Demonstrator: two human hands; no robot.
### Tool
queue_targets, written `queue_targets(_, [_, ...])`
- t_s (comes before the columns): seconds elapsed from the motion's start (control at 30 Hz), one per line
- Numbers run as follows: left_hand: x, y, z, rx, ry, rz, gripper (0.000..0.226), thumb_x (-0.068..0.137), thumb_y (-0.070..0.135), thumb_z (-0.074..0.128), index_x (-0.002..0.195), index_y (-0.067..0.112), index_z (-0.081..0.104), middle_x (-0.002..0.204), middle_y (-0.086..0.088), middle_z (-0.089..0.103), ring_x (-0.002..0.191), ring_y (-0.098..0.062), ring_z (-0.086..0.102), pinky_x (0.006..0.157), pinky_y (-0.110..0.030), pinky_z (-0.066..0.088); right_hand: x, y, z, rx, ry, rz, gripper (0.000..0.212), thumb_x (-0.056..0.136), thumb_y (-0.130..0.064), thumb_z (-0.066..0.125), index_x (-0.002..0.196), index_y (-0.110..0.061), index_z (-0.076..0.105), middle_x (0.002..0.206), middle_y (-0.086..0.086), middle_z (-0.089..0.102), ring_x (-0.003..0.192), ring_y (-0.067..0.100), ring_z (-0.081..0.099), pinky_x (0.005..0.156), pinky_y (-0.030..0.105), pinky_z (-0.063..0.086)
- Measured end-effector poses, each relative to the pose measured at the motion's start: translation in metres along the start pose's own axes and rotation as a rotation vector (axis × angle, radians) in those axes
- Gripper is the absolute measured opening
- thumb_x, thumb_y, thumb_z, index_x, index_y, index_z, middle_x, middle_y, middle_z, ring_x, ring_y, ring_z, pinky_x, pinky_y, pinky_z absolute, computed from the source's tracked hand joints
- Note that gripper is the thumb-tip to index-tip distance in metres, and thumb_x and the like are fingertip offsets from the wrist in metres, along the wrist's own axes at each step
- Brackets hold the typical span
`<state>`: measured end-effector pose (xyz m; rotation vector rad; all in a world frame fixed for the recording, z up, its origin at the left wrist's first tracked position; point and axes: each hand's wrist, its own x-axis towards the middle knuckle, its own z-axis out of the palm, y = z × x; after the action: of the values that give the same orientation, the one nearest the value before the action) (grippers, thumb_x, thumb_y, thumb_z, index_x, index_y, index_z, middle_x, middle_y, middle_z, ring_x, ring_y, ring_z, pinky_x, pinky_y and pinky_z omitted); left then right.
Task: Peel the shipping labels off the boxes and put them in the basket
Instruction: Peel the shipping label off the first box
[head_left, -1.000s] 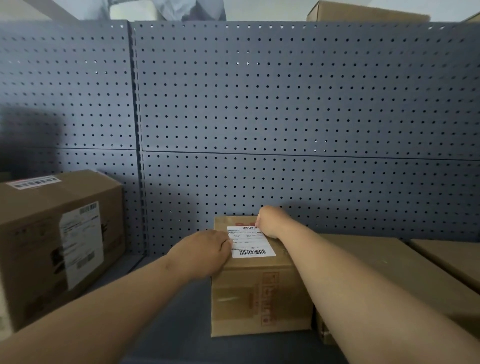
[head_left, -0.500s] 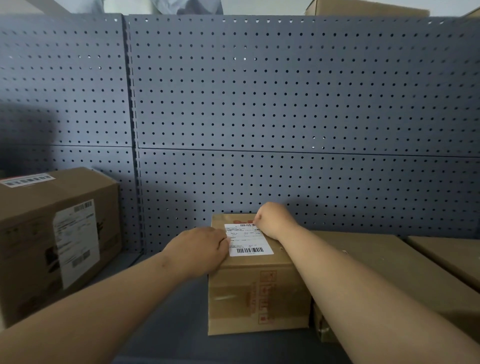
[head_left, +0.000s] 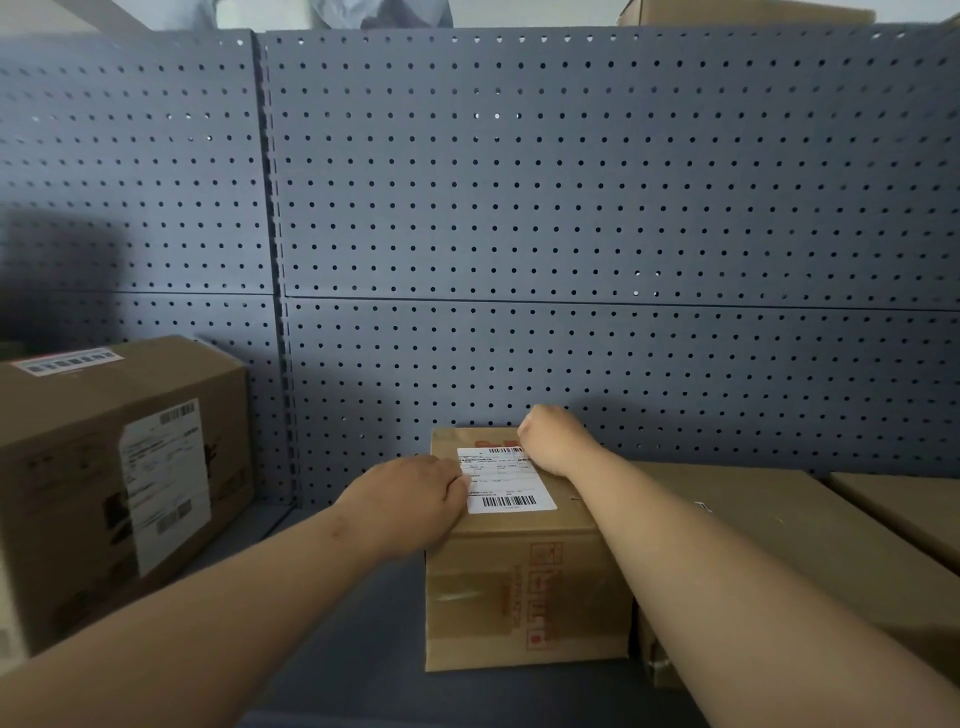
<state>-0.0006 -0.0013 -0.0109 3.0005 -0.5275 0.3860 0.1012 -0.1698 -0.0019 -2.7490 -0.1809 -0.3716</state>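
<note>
Matt brown cardboard box, white paper label, perforated grey metal panel

Both forearms bare, reaching forward from the lower corners and converging toward centre. Left hand: palm down, back of hand up, fingers curled under at the tips, knuckles pointing right; wrist straight, in line with the forearm. Right hand: farther forward and slightly higher than the left, closed into a loose fist, thumb side facing left, wrist bent a little downward. The two hands sit near each other but apart. Fingertips of both are tucked out of sight.
</note>
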Motion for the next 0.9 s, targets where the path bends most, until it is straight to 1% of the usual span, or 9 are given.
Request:
queue_targets(0.07, [0.000,0.000,0.000,0.000,0.005,0.000,0.039,0.100,0.037,0.021,0.104,0.018,0.054,0.108,-0.002,0.059,0.094,-0.015,0.053,0.087,-0.030,0.044,0.002,0.006,-0.002,0.060,0.038,0.019,0.042,0.085,0.005,0.036,0.050,-0.016,0.026,0.052,0.002,0.025,0.049,0.018,0.020,0.048,0.026,0.017])
queue_targets(0.13, [0.000,0.000,-0.001,-0.002,0.005,0.000,0.039,0.100,0.037,0.021,0.108,0.018,0.055,0.110,-0.002,0.059,0.097,-0.015,0.054,0.088,-0.030,0.044,0.001,0.006,0.000,0.081,0.007,0.026,0.039,0.089,-0.003,0.044,0.051,-0.010,0.051,0.055,0.011,0.050,0.052,0.026,0.045,0.053,0.030,0.039])
queue_targets(0.2, [-0.001,0.000,-0.001,0.002,0.005,0.003,0.041,0.100,0.037,0.021,0.114,0.019,0.055,0.112,-0.002,0.059,0.100,-0.015,0.054,0.089,-0.030,0.044,0.002,0.004,0.002,0.039,-0.030,0.019,0.029,0.094,-0.016,0.051,0.083,-0.003,0.074,0.091,0.013,0.073,0.083,0.029,0.068,0.076,0.036,0.055])
queue_targets(0.3, [-0.001,0.001,-0.001,0.014,0.012,0.009,0.041,0.100,0.038,0.021,0.115,0.019,0.054,0.113,-0.001,0.059,0.100,-0.015,0.054,0.090,-0.032,0.045,0.005,0.001,0.006,-0.024,-0.048,0.000,0.030,0.095,-0.022,0.053,0.086,-0.001,0.072,0.102,0.009,0.074,0.090,0.028,0.068,0.076,0.032,0.053])
queue_targets(0.43, [-0.001,0.000,-0.002,0.029,0.020,0.016,0.040,0.100,0.037,0.021,0.107,0.018,0.055,0.108,-0.002,0.059,0.096,-0.016,0.054,0.088,-0.032,0.045,0.006,-0.002,0.006,-0.127,-0.038,-0.028,0.029,0.095,-0.019,0.053,0.073,-0.004,0.064,0.076,0.008,0.060,0.072,0.025,0.058,0.055,0.027,0.043])
queue_targets(0.5, [-0.001,0.001,-0.003,0.042,0.018,0.020,0.040,0.100,0.037,0.021,0.107,0.017,0.055,0.106,-0.002,0.058,0.095,-0.016,0.054,0.088,-0.032,0.045,0.005,-0.006,0.005,-0.168,-0.034,-0.037,0.028,0.095,-0.015,0.053,0.069,-0.007,0.059,0.082,0.007,0.054,0.066,0.021,0.050,0.049,0.025,0.034])
queue_targets(0.67, [0.000,0.001,-0.003,0.051,0.024,0.032,0.041,0.100,0.038,0.021,0.109,0.017,0.055,0.107,-0.002,0.059,0.094,-0.015,0.054,0.088,-0.032,0.046,-0.001,-0.009,0.003,-0.158,-0.061,-0.038,0.019,0.095,-0.002,0.045,0.098,-0.001,0.064,0.118,0.016,0.054,0.100,0.026,0.057,0.076,0.030,0.046])
queue_targets(0.8, [0.000,-0.001,-0.002,0.036,0.029,0.031,0.040,0.100,0.038,0.021,0.109,0.019,0.055,0.106,-0.002,0.058,0.091,-0.014,0.052,0.088,-0.032,0.046,-0.005,-0.004,-0.004,-0.030,-0.080,0.000,0.038,0.095,0.003,0.032,0.059,-0.010,0.036,0.075,0.005,0.043,0.080,0.022,0.043,0.061,0.028,0.032])
queue_targets(0.9, [0.001,-0.001,-0.001,0.032,0.032,0.025,0.041,0.100,0.039,0.021,0.110,0.018,0.054,0.106,-0.002,0.058,0.086,-0.013,0.047,0.085,-0.031,0.044,-0.007,0.005,-0.011,0.094,0.059,0.017,0.040,0.099,-0.007,0.034,0.059,-0.009,0.035,0.061,0.008,0.035,0.058,0.017,0.030,0.052,0.029,0.020])
